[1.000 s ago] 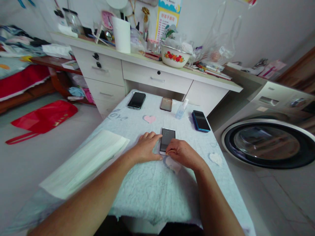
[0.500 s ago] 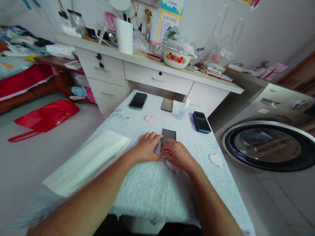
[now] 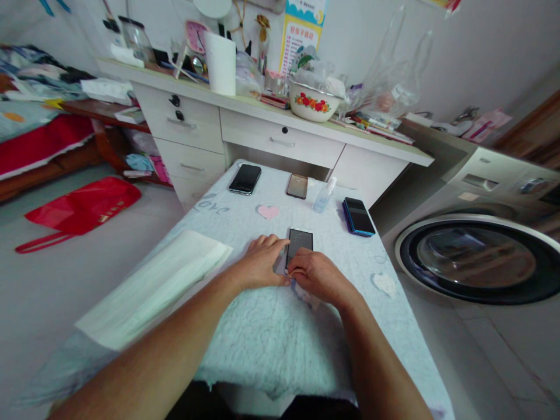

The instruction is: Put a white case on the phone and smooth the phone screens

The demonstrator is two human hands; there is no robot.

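Note:
A smartphone (image 3: 300, 238) with a dark screen and light frame lies face up on the cloth-covered table (image 3: 271, 344). My left hand (image 3: 262, 262) rests along its left side, thumb and forefinger spread apart at the phone's edge. Over the phone's lower part, my right hand (image 3: 317, 274) is closed, its fingers curled and pinched together. A thin pale edge shows by those fingertips; what they hold is too small to make out. The lower end of the phone is covered by my right hand.
Farther back lie a black phone (image 3: 245, 178), a brownish phone case (image 3: 297, 186), a clear spray bottle (image 3: 324, 196) and a blue-edged phone (image 3: 359, 216). White folded paper (image 3: 153, 289) lies at left. A desk (image 3: 280, 140) stands behind, a washing machine (image 3: 476, 256) at right.
My right hand's fingertips have shifted slightly at the phone's lower end. My left hand and the phone stay in place.

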